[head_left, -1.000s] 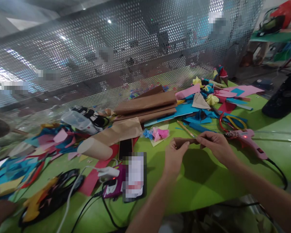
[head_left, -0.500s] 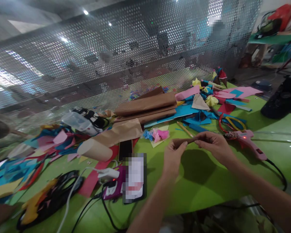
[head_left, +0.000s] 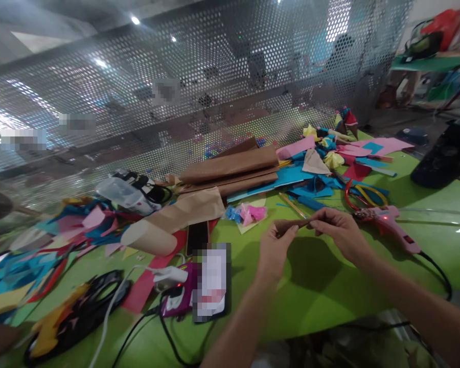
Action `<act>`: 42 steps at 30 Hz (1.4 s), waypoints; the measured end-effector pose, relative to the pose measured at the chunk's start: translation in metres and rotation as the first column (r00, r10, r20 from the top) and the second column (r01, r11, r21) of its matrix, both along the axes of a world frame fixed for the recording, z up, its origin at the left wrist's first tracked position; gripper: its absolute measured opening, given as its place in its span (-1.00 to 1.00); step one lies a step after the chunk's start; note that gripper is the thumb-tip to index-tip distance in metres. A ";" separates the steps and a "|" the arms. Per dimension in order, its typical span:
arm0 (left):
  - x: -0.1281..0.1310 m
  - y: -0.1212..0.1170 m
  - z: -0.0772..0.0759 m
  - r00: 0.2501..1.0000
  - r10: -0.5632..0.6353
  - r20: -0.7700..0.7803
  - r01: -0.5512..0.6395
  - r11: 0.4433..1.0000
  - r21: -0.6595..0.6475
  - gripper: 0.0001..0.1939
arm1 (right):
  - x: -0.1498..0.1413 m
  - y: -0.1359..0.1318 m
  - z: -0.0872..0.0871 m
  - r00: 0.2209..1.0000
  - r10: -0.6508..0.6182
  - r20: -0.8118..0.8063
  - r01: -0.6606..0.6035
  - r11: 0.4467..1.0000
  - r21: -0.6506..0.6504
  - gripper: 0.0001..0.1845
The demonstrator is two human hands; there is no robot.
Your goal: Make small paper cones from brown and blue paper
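My left hand (head_left: pixel 275 248) and my right hand (head_left: pixel 339 230) are held just above the green table (head_left: pixel 329 291), each pinching one end of a small brown paper strip (head_left: pixel 294 224). The strip spans the gap between the two hands and looks rolled or folded lengthwise. A pink glue gun (head_left: pixel 391 226) with a lit red lamp lies right beside my right hand, its black cord trailing off to the right.
Brown paper sheets (head_left: pixel 230 166) and coloured paper scraps (head_left: pixel 322 174) lie beyond my hands. Red-handled scissors (head_left: pixel 362 194) rest by the glue gun. A phone (head_left: pixel 211 281), a charger (head_left: pixel 168 276), cables and a paper cone (head_left: pixel 149 237) sit to the left. A perforated metal screen (head_left: pixel 199 92) backs the table.
My hands keep hold of the brown strip and have shifted only slightly; the fingers have worked a little along it.
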State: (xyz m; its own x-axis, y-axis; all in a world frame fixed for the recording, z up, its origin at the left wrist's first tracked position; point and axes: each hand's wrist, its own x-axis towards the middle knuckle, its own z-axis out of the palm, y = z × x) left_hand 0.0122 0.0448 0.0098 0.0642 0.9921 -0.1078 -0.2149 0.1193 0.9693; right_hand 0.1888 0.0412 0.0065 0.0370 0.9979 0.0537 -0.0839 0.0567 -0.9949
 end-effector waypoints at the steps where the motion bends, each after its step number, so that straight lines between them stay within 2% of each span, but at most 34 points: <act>1: 0.000 0.000 0.000 1.000 0.007 -0.007 -0.007 1.000 0.010 -0.79 | 0.000 0.001 0.000 1.000 0.003 -0.005 -0.003 1.000 -0.005 -0.77; 8: -0.001 0.002 -0.002 0.998 0.026 -0.053 -0.025 1.000 0.017 -0.79 | 0.000 0.002 0.007 0.993 0.094 -0.070 -0.097 0.994 -0.049 -0.64; 14: 0.001 0.000 -0.002 0.996 0.000 -0.094 0.011 0.993 0.114 -0.83 | 0.002 0.002 0.005 0.997 0.072 0.011 -0.072 0.997 -0.019 -0.62; 20: 0.002 -0.002 0.000 0.979 0.059 -0.196 -0.022 0.982 0.188 -0.93 | 0.004 0.002 -0.001 0.998 0.070 0.007 -0.070 0.998 -0.006 -0.66; 23: 0.002 -0.002 0.001 0.978 0.066 -0.198 -0.022 0.977 0.213 -0.92 | 0.004 0.003 0.000 0.998 0.064 0.004 -0.064 0.998 0.003 -0.69; 31: 0.002 -0.001 0.004 0.994 -0.056 -0.091 0.071 0.983 0.167 -0.86 | 0.002 0.004 0.003 0.998 0.055 0.023 -0.055 0.998 0.020 -0.67; 33: 0.002 -0.001 0.005 0.995 -0.051 -0.081 0.063 0.987 0.150 -0.86 | 0.003 0.003 0.004 0.997 0.059 0.054 -0.061 0.998 0.028 -0.65; 37: 0.000 0.000 0.003 0.993 0.043 -0.109 -0.030 0.993 0.119 -0.87 | 0.003 0.002 0.005 0.993 0.080 0.088 -0.081 0.997 0.014 -0.50; 42: 0.001 0.000 0.002 0.993 -0.002 -0.121 0.021 0.988 0.156 -0.89 | 0.002 0.003 0.000 0.986 0.110 0.127 -0.115 0.993 0.028 -0.61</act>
State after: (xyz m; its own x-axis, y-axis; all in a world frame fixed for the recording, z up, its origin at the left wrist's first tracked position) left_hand 0.0134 0.0447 0.0114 0.0714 0.9966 0.0411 -0.0948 -0.0343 0.9949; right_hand 0.1912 0.0445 0.0063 -0.0844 0.9927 0.0860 0.0334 0.0891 -0.9955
